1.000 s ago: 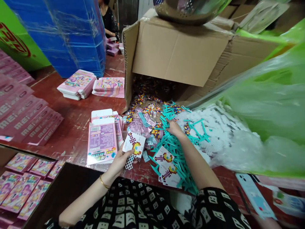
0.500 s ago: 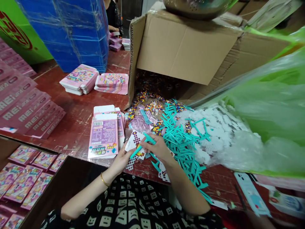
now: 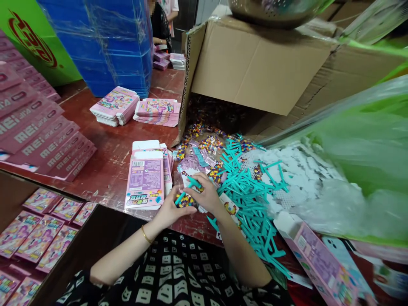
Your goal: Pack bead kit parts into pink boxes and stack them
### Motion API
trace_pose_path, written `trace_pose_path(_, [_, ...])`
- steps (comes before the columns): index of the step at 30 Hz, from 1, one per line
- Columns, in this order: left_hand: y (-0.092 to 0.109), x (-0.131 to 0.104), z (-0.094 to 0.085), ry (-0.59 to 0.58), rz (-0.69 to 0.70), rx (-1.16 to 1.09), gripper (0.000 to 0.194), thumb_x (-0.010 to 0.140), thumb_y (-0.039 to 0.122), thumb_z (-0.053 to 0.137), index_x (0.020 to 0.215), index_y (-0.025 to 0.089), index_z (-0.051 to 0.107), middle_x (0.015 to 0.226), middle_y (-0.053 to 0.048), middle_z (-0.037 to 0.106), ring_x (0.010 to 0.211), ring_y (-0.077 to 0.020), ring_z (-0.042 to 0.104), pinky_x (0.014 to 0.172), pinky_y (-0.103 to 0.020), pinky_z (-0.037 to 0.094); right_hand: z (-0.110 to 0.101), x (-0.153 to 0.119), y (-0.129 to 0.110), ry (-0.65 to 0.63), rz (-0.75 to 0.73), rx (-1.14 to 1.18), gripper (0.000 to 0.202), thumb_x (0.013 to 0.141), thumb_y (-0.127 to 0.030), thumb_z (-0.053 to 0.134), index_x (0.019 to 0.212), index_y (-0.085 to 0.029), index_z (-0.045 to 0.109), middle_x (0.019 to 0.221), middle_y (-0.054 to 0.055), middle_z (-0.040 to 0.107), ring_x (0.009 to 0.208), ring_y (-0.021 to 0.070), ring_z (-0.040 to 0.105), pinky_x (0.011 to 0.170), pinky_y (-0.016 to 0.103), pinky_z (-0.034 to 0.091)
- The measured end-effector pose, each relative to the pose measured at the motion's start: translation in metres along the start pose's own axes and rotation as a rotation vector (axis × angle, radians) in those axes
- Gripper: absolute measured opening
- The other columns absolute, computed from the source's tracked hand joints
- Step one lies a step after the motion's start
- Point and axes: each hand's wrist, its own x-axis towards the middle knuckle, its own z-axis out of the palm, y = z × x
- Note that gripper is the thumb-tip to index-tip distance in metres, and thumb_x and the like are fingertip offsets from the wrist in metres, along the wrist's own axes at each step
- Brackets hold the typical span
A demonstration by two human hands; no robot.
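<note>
My left hand [image 3: 170, 208] and my right hand [image 3: 208, 194] meet near the table's front edge. Between them is a teal T-shaped plastic stick [image 3: 180, 198], gripped by both. Under it, against the fingers, sits a clear bag of coloured beads [image 3: 185, 201], along with a white printed card [image 3: 185, 173] that is partly covered. Right of my right hand spreads a heap of the same teal sticks [image 3: 251, 204]. Just left of my left hand lie flat pink boxes [image 3: 145, 180] with open white flaps. More bead bags [image 3: 210, 146] and pink packets lie beyond the hands.
A large cardboard box [image 3: 255, 63] stands behind, tipped open toward me. White mesh boards [image 3: 302, 170] lie right, beside green plastic sheeting. An open pink box [image 3: 321, 259] overlaps a phone [image 3: 338, 250]. Pink cartons [image 3: 47, 140] are stacked left; a co-worker's arm [image 3: 161, 41] shows at the back.
The bag of beads now shows between my hands with the stick, and the card is more covered. An open pink box has appeared at lower right. The view has shifted slightly left.
</note>
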Motion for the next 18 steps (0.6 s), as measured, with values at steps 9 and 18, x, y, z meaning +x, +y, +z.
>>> trace_pose_path(9, [-0.048, 0.035, 0.032, 0.164, 0.021, 0.051, 0.046, 0.085, 0.053, 0.060, 0.115, 0.018, 0.053, 0.124, -0.013, 0.060, 0.121, -0.0274, 0.054, 0.112, -0.043, 0.034, 0.015, 0.001, 0.063, 0.263, 0.026, -0.112, 0.028, 0.089, -0.044, 0.057, 0.098, -0.025, 0.075, 0.098, 0.007, 0.066, 0.100, 0.0234, 0.059, 0.094, 0.040, 0.045])
trace_pose_path(18, [-0.069, 0.046, 0.033, 0.195, -0.090, -0.001, 0.060, 0.082, 0.060, 0.063, 0.120, 0.016, 0.052, 0.131, -0.019, 0.059, 0.129, -0.0315, 0.051, 0.115, -0.046, 0.030, -0.014, 0.025, 0.135, 0.350, 0.190, -0.158, 0.058, 0.068, -0.056, 0.075, 0.109, -0.016, 0.067, 0.109, 0.011, 0.061, 0.103, 0.0257, 0.058, 0.095, 0.042, 0.047])
